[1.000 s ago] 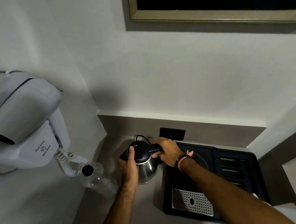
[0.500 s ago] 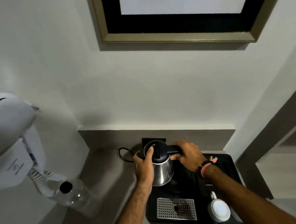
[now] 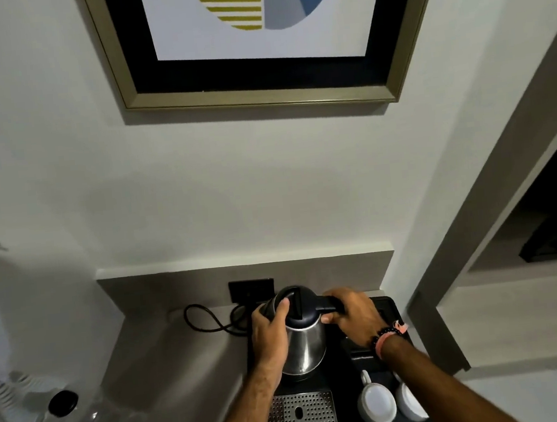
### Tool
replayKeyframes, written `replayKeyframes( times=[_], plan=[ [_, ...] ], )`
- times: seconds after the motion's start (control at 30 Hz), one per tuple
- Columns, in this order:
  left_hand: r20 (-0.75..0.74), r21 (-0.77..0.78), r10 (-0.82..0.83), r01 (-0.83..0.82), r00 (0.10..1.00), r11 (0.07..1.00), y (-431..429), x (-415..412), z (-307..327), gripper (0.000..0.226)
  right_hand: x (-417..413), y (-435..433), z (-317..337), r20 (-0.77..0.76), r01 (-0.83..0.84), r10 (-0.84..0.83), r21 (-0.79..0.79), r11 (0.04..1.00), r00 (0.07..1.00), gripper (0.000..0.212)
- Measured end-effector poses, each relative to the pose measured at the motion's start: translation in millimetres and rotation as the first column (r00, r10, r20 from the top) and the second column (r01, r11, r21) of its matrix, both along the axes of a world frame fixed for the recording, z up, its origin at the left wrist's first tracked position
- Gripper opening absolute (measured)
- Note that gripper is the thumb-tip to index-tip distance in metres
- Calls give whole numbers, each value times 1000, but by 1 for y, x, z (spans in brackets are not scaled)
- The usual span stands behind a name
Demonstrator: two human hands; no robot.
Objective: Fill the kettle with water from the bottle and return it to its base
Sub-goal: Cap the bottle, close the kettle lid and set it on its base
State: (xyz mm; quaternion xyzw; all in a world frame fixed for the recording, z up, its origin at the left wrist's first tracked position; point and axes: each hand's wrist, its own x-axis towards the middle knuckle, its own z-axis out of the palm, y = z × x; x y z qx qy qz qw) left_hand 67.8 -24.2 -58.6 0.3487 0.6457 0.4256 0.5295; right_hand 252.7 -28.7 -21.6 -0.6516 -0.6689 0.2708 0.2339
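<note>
Grey counter (image 3: 168, 350) runs into a corner under a framed picture (image 3: 264, 38), with a black tray (image 3: 391, 305) at its right end. On that tray stands the kettle (image 3: 301, 338), upright, black lid closed, steel body shiny below it. Its base is hidden under it, so whether it is fully seated cannot be told. A black cord (image 3: 206, 320) loops from behind it toward the wall socket (image 3: 251, 290)

The right hand (image 3: 354, 319) is wrapped around the black handle; the left hand (image 3: 270, 330) is pressed flat against the kettle's side, thumb up on the lid's edge. The bottle (image 3: 72, 414), black cap on, stands well apart at the far left of the counter, so the step looks like setting the kettle onto its base

To do it well: keep the kettle level, lower it straight down, let the left palm steady it while it settles, and only then let go. Two white cups (image 3: 377, 403) sit near the right forearm, beside a perforated drip grate (image 3: 300, 413); the elbow should stay clear of them
</note>
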Motion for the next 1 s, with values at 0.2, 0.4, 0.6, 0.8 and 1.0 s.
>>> replayKeyframes(
  times=[0.2, 0.4, 0.6, 0.8, 1.0],
  plan=[
    [-23, -20, -1, 1, 1000, 1000, -8, -8, -5, 55, -6, -2, -3, -12, -11, 10, -20, 1000, 1000, 29],
    [-28, -16, -17, 17, 999, 1000, -7, -9, -4, 60, -6, -1, -3, -20, -13, 13, -25, 1000, 1000, 31],
    [-136, 26, -72, 76, 988, 997, -9, -17, 8, 82, -3, -17, -11, 111, 30, -37, 66, 997, 993, 61],
    [-531, 180, -130, 261, 838, 948, 4, -43, 31, 99, -7, -49, -18, 272, 68, -136, 245, 967, 953, 62],
    [-771, 209, -133, 444, 623, 871, 15, -54, 46, 102, -16, -48, -18, 87, 205, -228, 216, 955, 970, 51]
  ],
)
